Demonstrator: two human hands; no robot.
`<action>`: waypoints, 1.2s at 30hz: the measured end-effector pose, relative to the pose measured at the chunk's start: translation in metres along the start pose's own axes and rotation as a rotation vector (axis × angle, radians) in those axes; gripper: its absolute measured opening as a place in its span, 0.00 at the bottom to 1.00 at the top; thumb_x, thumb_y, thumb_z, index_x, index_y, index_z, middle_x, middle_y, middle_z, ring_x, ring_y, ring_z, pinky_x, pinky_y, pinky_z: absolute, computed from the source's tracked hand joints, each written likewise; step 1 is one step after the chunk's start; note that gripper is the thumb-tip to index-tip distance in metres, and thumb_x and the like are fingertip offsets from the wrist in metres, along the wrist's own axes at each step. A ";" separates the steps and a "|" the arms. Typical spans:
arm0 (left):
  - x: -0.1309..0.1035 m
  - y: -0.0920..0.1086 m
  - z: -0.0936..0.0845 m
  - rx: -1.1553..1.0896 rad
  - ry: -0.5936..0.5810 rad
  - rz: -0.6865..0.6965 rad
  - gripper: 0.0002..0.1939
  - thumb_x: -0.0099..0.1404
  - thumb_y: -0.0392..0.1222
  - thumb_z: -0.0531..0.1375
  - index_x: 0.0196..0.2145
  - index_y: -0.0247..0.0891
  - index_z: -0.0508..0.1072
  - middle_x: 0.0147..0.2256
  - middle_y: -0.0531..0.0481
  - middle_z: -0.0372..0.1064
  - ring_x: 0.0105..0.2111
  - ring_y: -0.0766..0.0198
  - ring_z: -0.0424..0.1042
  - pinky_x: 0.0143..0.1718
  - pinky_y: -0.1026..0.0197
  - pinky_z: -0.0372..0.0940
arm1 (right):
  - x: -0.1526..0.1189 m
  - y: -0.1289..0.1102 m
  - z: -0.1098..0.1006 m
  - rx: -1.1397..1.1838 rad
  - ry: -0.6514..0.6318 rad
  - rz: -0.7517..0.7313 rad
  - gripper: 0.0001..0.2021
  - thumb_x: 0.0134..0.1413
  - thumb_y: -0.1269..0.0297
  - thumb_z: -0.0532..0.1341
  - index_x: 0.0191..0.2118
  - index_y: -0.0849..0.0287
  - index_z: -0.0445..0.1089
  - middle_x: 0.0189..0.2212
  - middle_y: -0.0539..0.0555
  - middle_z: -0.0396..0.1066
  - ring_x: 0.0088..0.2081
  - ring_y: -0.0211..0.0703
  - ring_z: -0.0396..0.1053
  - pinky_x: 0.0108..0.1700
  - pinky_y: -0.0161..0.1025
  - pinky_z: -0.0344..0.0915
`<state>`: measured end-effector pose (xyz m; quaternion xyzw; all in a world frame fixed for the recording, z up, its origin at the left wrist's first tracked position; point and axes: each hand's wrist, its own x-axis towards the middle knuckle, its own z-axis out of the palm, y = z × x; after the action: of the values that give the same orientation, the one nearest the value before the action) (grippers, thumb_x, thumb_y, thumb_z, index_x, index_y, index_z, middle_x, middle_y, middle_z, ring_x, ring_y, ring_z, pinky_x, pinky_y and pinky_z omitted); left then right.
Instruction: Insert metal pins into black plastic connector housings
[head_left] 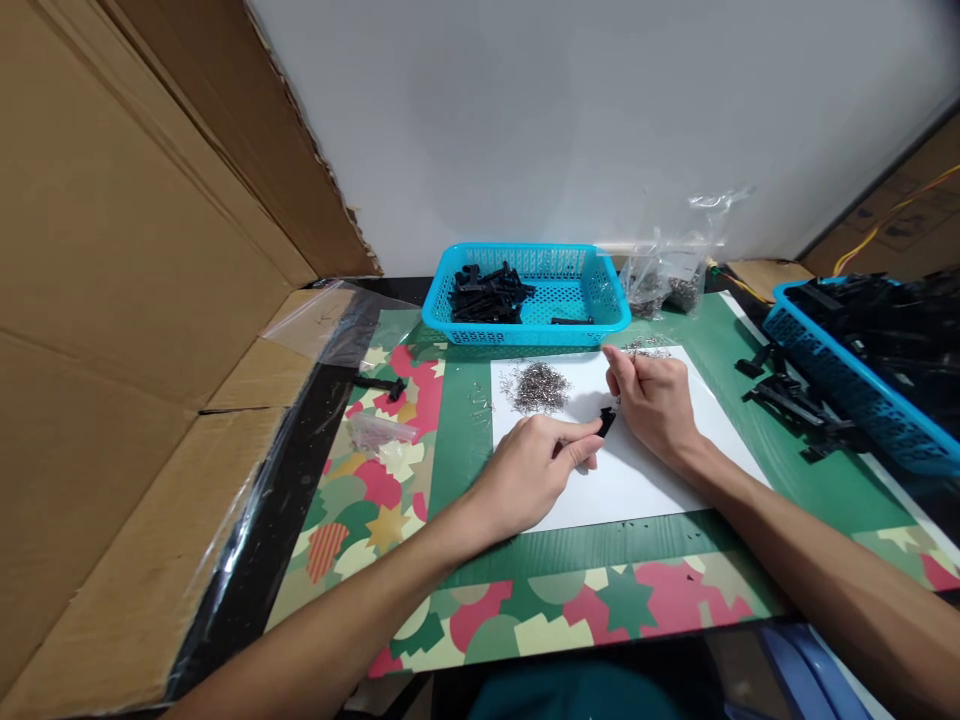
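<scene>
Between thumb and fingers, my left hand (536,465) pinches a small black plastic part (607,420) over a white sheet of paper (622,490). Close beside it, my right hand (654,400) is closed, its fingers curled beneath the thumb; whatever it may grip is hidden or too small to make out. A heap of tiny shiny metal pieces (540,387) lies on the paper, left of the right hand. Behind the right hand is a second scatter of metal pieces (649,347).
A blue basket (525,337) at the back holds black plastic parts. Another blue basket (847,390) at right is heaped with them, several loose parts (799,400) beside it. Clear bags (679,270) stand behind. Cardboard (142,250) walls the left side.
</scene>
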<state>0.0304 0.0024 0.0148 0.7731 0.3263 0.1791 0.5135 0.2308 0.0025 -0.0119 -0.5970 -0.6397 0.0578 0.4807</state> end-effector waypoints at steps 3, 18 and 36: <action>0.000 0.000 0.000 -0.017 0.006 0.001 0.21 0.78 0.47 0.56 0.28 0.39 0.78 0.29 0.46 0.80 0.56 0.47 0.78 0.44 0.58 0.64 | 0.001 0.000 0.000 -0.003 0.006 0.008 0.33 0.74 0.45 0.53 0.16 0.55 0.62 0.14 0.49 0.65 0.16 0.35 0.59 0.27 0.38 0.57; 0.002 0.001 0.001 -0.010 0.039 0.005 0.21 0.77 0.44 0.57 0.28 0.37 0.80 0.34 0.46 0.82 0.41 0.53 0.79 0.44 0.57 0.63 | -0.005 0.003 0.001 -0.107 -0.063 -0.080 0.34 0.76 0.46 0.49 0.18 0.56 0.66 0.14 0.52 0.66 0.16 0.36 0.61 0.26 0.38 0.55; 0.000 -0.003 0.000 -0.095 0.058 -0.004 0.20 0.76 0.46 0.57 0.27 0.37 0.78 0.31 0.48 0.80 0.41 0.54 0.79 0.46 0.59 0.63 | 0.000 0.006 -0.006 0.113 0.153 0.092 0.35 0.74 0.48 0.53 0.14 0.57 0.64 0.12 0.49 0.63 0.16 0.35 0.63 0.25 0.36 0.57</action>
<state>0.0297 0.0030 0.0122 0.7417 0.3337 0.2160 0.5403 0.2394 0.0008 -0.0127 -0.6002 -0.5688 0.0700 0.5580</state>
